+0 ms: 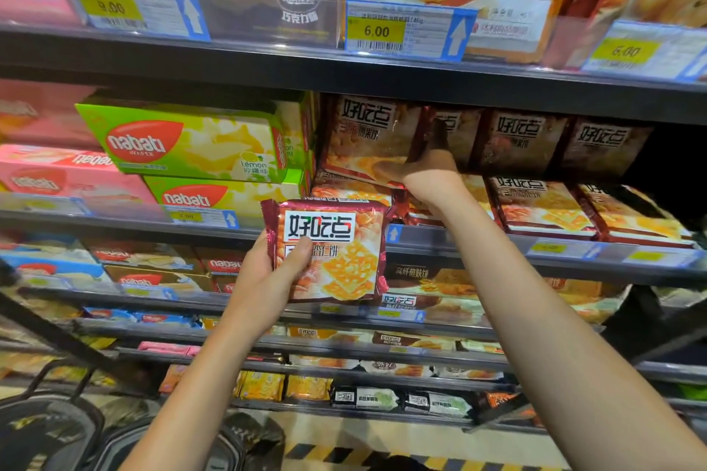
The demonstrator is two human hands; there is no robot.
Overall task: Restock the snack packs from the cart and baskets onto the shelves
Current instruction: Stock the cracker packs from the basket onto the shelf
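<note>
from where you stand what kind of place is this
Most likely a supermarket snack aisle: stacked dark metal shelves, yellow price tags in blue holders on the shelf edges, and rows of green lemon wafer boxes and maroon cracker packs.

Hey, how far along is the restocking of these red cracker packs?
Partly done: red cracker packs on the shelf already sit stacked. In hand: the right hand grips an upper shelf pack, while the left hand holds another cracker pack, not yet shelved. The basket contents are unclear.
</note>
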